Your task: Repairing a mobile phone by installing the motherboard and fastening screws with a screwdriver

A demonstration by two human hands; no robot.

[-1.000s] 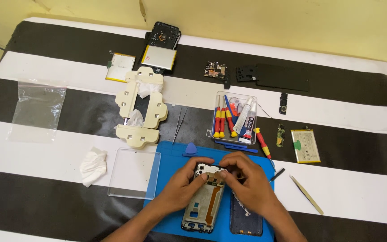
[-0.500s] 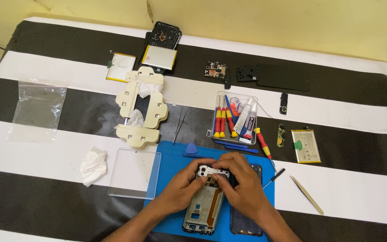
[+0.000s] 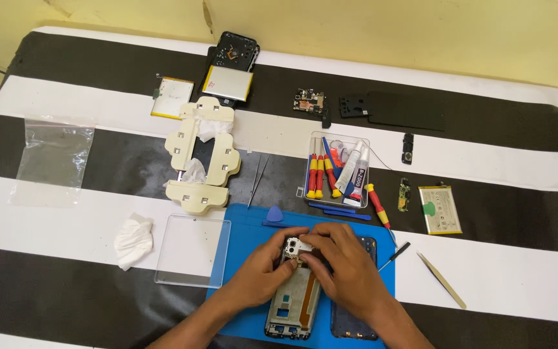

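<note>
clear plastic bag (image 3: 53, 158) near left edge of striped tabletop (image 3: 66, 310). crumpled white tissue (image 3: 134, 239), clear plate (image 3: 192, 251) beside blue mat (image 3: 247, 223). left hand (image 3: 259, 271) curled, fingertips pinching top of phone frame (image 3: 292, 304), which lies on mat near front edge. right hand (image 3: 343, 268) curled over frame's upper end, fingers pressing white camera piece (image 3: 296, 245). dark phone panel (image 3: 356, 323) under right hand. screwdriver tray (image 3: 337, 169) behind mat. tweezers (image 3: 442, 279) right of mat.

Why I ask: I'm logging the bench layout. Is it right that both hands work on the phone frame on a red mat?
Not quite: the mat is blue, not red. The head view shows the left hand and right hand both on the phone frame lying on it.
</note>
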